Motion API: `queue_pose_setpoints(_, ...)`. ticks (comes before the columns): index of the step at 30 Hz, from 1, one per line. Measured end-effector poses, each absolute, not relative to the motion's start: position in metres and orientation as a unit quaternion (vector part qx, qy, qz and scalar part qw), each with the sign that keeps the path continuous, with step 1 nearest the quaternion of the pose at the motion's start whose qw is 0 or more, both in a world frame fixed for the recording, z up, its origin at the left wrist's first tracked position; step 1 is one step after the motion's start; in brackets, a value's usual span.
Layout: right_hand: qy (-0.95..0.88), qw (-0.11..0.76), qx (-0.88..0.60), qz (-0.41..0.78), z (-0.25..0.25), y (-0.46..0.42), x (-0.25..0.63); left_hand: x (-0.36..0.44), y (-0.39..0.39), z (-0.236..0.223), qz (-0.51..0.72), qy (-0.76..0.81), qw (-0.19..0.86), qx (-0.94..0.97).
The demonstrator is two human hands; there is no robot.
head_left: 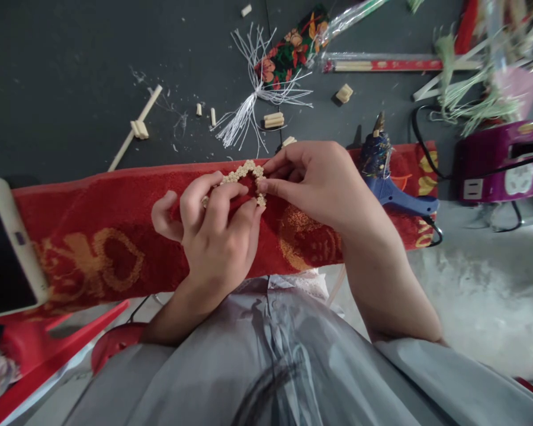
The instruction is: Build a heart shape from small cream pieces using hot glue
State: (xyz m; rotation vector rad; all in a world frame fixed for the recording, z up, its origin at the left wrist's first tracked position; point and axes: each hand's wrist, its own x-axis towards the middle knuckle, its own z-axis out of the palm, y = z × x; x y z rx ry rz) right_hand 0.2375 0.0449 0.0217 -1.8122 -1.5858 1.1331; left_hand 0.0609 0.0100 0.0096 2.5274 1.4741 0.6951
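Observation:
A pale ring (237, 173), made of small clusters of short sticks seen end-on, lies on the red towel (124, 207). My left hand (220, 234) is bent over its near left side, the fingers curled on it and hiding part of it. From the right, my right hand (317, 183) pinches the ring's right edge between thumb and forefinger; its other fingers are folded. Just beyond my right hand is a small stick bundle (288, 142), partly covered. To the right of that hand, a blue glue gun (400, 195) rests on the towel, its dark nozzle end pointing away.
Stick bundles (273, 120) and a long stick (148, 103) lie on the dark table (71, 77). White strings (244, 112) and floral cloth (293, 47) are beyond. A purple power socket (484, 160) with cables is right; a tablet-like device (9, 248) is left.

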Motion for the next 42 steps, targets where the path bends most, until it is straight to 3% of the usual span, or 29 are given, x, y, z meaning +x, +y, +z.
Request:
queue_pose_setpoints(5, -0.571, 0.245, -0.665, 0.414, 0.0195, 0.0439, 0.2370, 0.0659, 0.0105, 0.0005, 0.278, 0.473, 0.017, 0.836)
queue_pose_setpoints(13, -0.581, 0.235, -0.658, 0.418, 0.0216, 0.0444, 0.2366, 0.0676, 0.0091, 0.0063, 0.267, 0.501, 0.102, 0.817)
queue_pose_setpoints(28, -0.586, 0.237, -0.649, 0.423, 0.0193, 0.0434, 0.2374, 0.0680, 0.0087, 0.0020, 0.270, 0.490, 0.024, 0.829)
queue_pose_setpoints(42, -0.568, 0.243, -0.645, 0.449, 0.0185, 0.0463, 0.2383, 0.0654, 0.0123, 0.0049, 0.250, 0.508, 0.093, 0.819)
